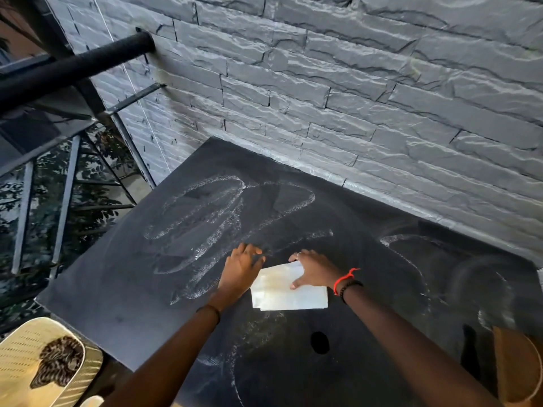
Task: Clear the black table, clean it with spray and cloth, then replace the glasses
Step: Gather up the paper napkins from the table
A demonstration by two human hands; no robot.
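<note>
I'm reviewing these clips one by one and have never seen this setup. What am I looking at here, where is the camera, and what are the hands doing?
There is no machine here. One wide-angle camera sits on a person's head, looking forward and down, so the two arms reaching in from the bottom are the wearer's own. They lean over a black table set against a grey stone wall. The table bears whitish looping smears. A folded white cloth lies flat on it. The right hand, with a red string and dark beads at the wrist, presses the cloth down. The left hand rests at the cloth's left edge, fingers spread. No closed grip on anything. No glasses or spray bottle show. A pale chair stands bottom left.
</note>
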